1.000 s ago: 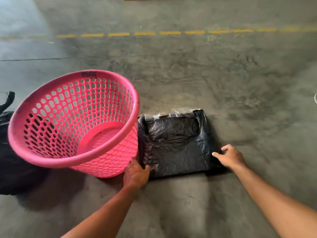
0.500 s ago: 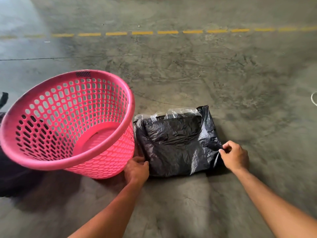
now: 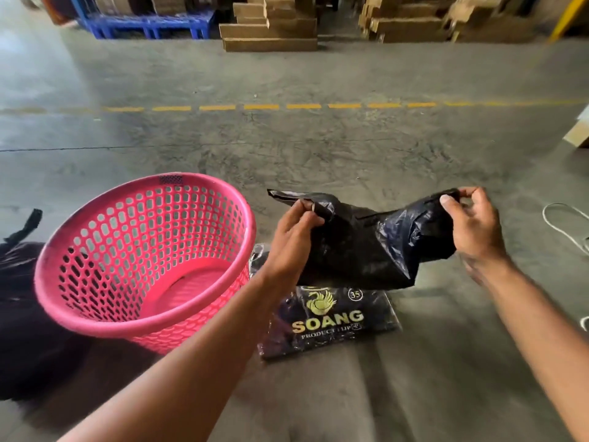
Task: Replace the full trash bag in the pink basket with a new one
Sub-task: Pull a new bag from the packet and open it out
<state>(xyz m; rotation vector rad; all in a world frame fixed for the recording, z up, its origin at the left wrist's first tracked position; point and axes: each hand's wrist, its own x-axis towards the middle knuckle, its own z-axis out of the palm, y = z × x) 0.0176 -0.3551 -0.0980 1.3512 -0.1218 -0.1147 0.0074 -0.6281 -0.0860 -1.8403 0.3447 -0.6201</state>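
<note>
The pink basket (image 3: 143, 250) stands empty on the concrete floor at the left, tilted toward me. A new black trash bag (image 3: 366, 247) hangs in the air to its right, held by both hands. My left hand (image 3: 294, 231) pinches its left top edge, and my right hand (image 3: 471, 224) pinches its right top edge. Below the bag lies the pack of bags (image 3: 328, 320), black with a yellow "SOANG" print. The full black trash bag (image 3: 22, 301) sits at the far left, partly behind the basket.
A dashed yellow line (image 3: 271, 106) crosses the floor ahead. Stacked cardboard (image 3: 271, 27) and a blue pallet (image 3: 146, 23) stand at the back. A white cord (image 3: 564, 224) lies on the floor at the right edge, near a box corner (image 3: 578, 135).
Both hands were down at the pack on the floor; now they hold one black bag lifted above it. The view has tilted up, showing the cardboard stacks at the back.
</note>
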